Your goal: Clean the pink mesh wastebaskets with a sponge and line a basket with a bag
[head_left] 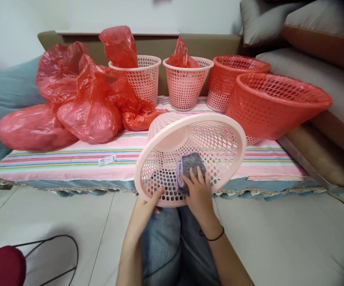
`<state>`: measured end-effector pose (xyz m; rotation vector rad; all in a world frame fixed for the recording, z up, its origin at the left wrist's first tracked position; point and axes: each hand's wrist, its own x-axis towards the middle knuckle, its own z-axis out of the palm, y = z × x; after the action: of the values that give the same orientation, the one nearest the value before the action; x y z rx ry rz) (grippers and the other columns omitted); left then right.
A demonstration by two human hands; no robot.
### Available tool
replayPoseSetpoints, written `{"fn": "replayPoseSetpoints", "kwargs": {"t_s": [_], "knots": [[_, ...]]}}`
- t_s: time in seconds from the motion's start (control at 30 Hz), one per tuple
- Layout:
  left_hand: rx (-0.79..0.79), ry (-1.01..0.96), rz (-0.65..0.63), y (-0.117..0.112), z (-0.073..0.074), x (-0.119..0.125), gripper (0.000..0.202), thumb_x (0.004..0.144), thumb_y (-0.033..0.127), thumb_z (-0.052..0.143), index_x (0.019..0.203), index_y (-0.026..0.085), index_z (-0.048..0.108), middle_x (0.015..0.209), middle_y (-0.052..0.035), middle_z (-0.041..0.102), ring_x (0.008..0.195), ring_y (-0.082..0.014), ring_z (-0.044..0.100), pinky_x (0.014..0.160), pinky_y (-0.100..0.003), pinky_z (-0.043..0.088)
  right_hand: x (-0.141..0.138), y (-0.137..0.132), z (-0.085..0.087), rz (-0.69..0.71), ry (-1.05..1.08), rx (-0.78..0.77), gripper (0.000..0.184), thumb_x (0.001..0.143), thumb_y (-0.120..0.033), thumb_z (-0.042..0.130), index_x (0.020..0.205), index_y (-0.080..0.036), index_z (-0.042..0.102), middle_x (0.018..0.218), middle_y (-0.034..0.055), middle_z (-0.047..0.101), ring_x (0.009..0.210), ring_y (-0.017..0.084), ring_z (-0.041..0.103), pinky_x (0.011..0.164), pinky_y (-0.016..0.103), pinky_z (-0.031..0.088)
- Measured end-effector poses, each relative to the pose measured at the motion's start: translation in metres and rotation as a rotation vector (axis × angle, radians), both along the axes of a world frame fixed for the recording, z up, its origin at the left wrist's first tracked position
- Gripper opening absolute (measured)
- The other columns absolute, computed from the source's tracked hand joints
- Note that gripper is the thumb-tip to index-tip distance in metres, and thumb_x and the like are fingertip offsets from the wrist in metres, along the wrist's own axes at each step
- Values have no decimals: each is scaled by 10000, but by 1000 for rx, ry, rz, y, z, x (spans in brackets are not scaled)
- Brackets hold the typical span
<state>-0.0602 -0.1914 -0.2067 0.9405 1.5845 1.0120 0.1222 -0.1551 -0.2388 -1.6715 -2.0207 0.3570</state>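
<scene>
A pale pink perforated plastic basket (143,159) lies tilted on its side above my knees, its mouth toward me. My left hand (148,200) grips its lower left rim, thumb inside and other fingers partly hidden beneath. Inside the basket, my right hand (198,190) presses a folded grey cloth (192,162) with a lilac edge against the lower wall. The fingers of that hand lie over the cloth, and a dark band circles the wrist.
Behind stand a pink basket (148,79) and another pink basket (186,87), both with red plastic bags inside. Two bag-lined baskets (255,115) stand right, beside cushions (317,79). Filled red bags (88,119) and a white label (107,160) lie left on the striped cloth (70,165).
</scene>
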Motion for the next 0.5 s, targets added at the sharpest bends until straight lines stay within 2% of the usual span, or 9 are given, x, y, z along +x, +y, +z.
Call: {"fn": "replayPoseSetpoints", "kwargs": {"t_s": [0.1, 0.17, 0.23, 0.3, 0.37, 0.43, 0.5], "knots": [[-19, 38, 1, 1, -6, -2, 507, 774, 608, 622, 931, 133, 707, 717, -52, 699, 531, -174, 600, 515, -287, 499, -19, -10, -2, 39, 89, -61, 606, 686, 5, 648, 1260, -192, 643, 1441, 145, 513, 1445, 363, 296, 1183, 638, 147], [-17, 27, 7, 1, -10, -3, 516, 787, 632, 591, 936, 149, 693, 709, -50, 686, 614, -212, 639, 532, -302, 513, -30, -17, 1, 144, 338, -146, 546, 757, -60, 636, 1271, -246, 635, 1415, 93, 550, 1432, 311, 345, 1187, 596, 208], [-12, 13, 22, 1, -13, -3, 555, 787, 669, 562, 958, 153, 674, 738, -52, 684, 657, -228, 645, 537, -318, 527, -37, -24, 3, 211, 695, -269, 431, 826, -207, 641, 1253, -270, 644, 1363, 62, 604, 1382, 272, 436, 1166, 539, 306], [-9, 9, 53, 0, -15, -3, 617, 770, 715, 540, 977, 147, 664, 756, -56, 684, 661, -234, 644, 536, -328, 535, -40, -28, 4, 117, 1068, -392, 394, 818, -404, 669, 1176, -239, 683, 1247, 78, 682, 1246, 282, 581, 1085, 513, 433], [-16, 24, 67, -1, -16, -4, 678, 758, 754, 515, 978, 131, 665, 732, -57, 684, 599, -224, 630, 536, -334, 527, -36, -30, 7, -75, 1347, -463, 482, 751, -548, 699, 1096, -211, 700, 1131, 94, 731, 1091, 299, 672, 981, 509, 523], [-31, 69, 66, -1, -17, -5, 730, 758, 783, 481, 979, 113, 671, 676, -55, 679, 505, -202, 591, 539, -337, 503, -24, -28, 15, -222, 1446, -409, 530, 724, -597, 702, 1083, -207, 691, 1100, 89, 738, 1054, 299, 682, 936, 498, 550], [-40, 120, 66, -1, -18, -7, 773, 761, 802, 447, 995, 105, 684, 607, -49, 665, 444, -194, 555, 534, -335, 470, -9, -22, 28, -241, 1320, -252, 469, 776, -549, 677, 1105, -214, 686, 1129, 78, 727, 1106, 286, 655, 984, 487, 520]]}}
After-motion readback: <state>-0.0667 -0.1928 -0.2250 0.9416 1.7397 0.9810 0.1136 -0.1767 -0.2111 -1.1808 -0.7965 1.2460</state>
